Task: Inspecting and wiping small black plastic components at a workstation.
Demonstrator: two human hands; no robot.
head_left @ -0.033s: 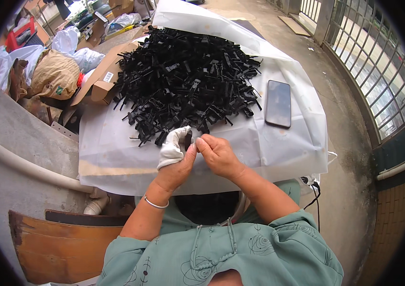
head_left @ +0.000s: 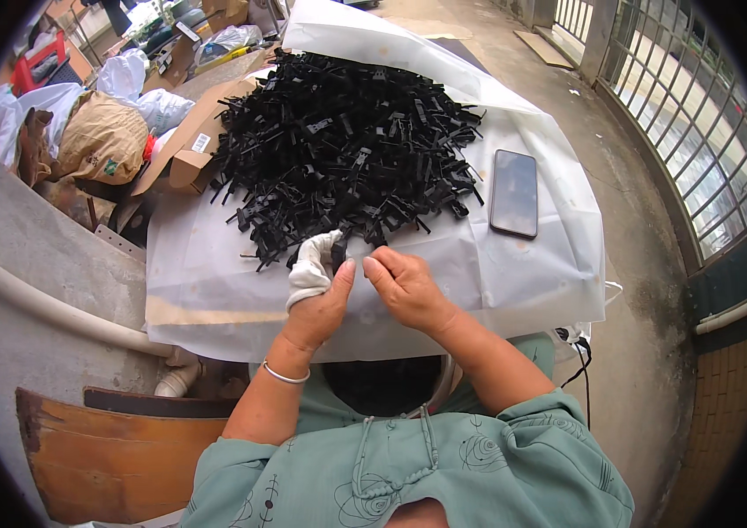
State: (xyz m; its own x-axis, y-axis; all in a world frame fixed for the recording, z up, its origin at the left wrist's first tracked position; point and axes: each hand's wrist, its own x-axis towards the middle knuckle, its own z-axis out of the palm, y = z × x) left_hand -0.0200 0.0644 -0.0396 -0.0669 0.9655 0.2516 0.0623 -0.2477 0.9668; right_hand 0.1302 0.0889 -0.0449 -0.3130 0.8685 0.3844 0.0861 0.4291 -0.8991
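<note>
Though partly in wrinkled cloth (head_left: 307, 271), left hand (head_left: 319, 304) around slim black piece (head_left: 338, 255)

- Pile (head_left: 356, 150): plastic-looking, mostly matt, some glossy glints
- Sheet (head_left: 545, 273) under the pile: creased, smooth, faintly shiny plastic
- Phone (head_left: 513, 194) right of the pile: glossy, glass-like
- Carton (head_left: 187, 165) left of the pile: matt cardboard
- Glove (head_left: 307, 278) at the pile's near edge: matt cloth
- Bangle (head_left: 285, 378) nearer than the pile: shiny metal

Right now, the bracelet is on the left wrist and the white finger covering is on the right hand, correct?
Not quite: the head view shows the white finger covering on the left hand. The bracelet is indeed on the left wrist.
</note>
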